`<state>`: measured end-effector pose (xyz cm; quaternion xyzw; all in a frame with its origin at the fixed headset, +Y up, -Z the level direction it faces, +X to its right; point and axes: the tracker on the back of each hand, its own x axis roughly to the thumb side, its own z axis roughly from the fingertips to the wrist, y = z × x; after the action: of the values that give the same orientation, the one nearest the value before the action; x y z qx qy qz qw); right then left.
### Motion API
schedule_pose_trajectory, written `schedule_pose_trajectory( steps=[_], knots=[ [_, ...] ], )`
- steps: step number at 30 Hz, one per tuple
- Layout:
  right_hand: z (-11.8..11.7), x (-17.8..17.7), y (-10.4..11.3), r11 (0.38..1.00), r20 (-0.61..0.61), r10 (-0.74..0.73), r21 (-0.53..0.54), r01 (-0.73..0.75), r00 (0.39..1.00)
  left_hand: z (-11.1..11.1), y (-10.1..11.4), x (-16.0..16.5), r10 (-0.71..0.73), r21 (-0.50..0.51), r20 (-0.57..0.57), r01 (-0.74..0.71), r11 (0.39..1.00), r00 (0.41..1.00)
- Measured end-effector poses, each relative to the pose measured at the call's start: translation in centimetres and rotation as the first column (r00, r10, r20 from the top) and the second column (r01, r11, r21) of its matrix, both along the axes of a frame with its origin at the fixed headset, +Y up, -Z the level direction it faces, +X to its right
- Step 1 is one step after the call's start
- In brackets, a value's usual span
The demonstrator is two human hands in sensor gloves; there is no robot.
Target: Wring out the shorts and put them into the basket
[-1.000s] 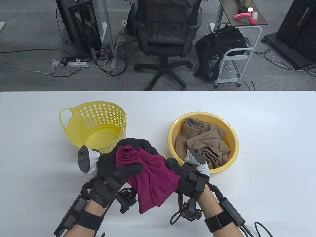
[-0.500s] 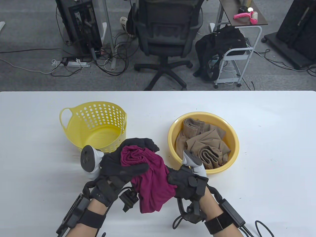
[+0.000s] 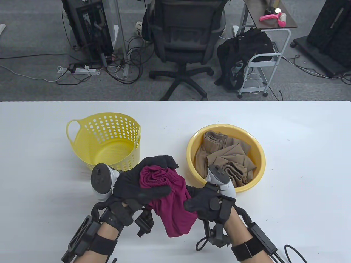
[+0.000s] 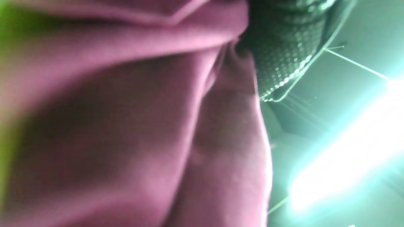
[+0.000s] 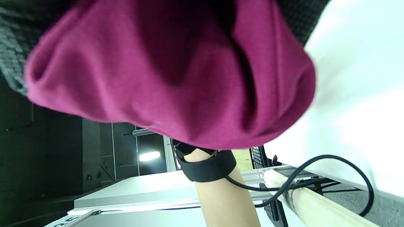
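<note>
Both hands hold the maroon shorts (image 3: 172, 202) bunched above the table's front middle. My left hand (image 3: 142, 186) grips the upper bunch, fingers curled over its far side and thumb across the front. My right hand (image 3: 203, 202) grips the lower right part, and a loose end hangs down between the wrists. Maroon cloth (image 4: 126, 126) fills the left wrist view, blurred. In the right wrist view the shorts (image 5: 176, 72) bulge under my gloved fingers (image 5: 12, 44). The yellow perforated basket (image 3: 82, 145) stands empty just beyond my left hand.
A yellow round basin (image 3: 260, 161) with tan shorts (image 3: 227, 159) in it sits right of centre, close behind my right hand. The white table (image 3: 301, 191) stretches to both sides. An office chair (image 3: 183, 41) and a cart (image 3: 263, 60) stand beyond the far edge.
Both hands have twisted and squeezed the maroon shorts into a tighter bunch. The hanging end has drawn narrower and shifted a little right. My right hand has moved in closer to the left.
</note>
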<state>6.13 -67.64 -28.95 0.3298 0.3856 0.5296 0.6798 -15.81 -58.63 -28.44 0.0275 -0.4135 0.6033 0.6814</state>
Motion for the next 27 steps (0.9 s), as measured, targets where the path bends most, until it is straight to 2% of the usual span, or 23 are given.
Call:
schedule_pose_trajectory(
  steps=[9,16,19,23,27],
  knots=[
    [-0.2,0.5,0.7,0.997,0.076,0.049,0.052,-0.053,0.996,0.1,-0.1,-0.1,-0.039,0.007,-0.041,0.039,0.999,0.998],
    [-0.3,0.8,1.7,0.985,0.145,0.09,0.135,-0.109,0.985,0.1,-0.3,-0.3,-0.069,0.007,-0.089,0.07,0.998,0.994],
    [-0.2,0.9,2.3,0.977,0.167,0.107,0.166,-0.135,0.98,0.2,-0.4,-0.5,-0.133,0.025,-0.123,0.137,0.99,0.984],
    [0.0,1.0,3.0,0.952,0.205,0.16,0.226,-0.206,0.966,0.2,-0.6,-0.5,-0.14,0.012,-0.151,0.143,0.99,0.979],
    [0.2,1.0,3.8,0.9,0.259,0.229,0.311,-0.306,0.938,0.2,-0.8,-0.5,-0.185,0.005,-0.209,0.19,0.982,0.96]
  ],
)
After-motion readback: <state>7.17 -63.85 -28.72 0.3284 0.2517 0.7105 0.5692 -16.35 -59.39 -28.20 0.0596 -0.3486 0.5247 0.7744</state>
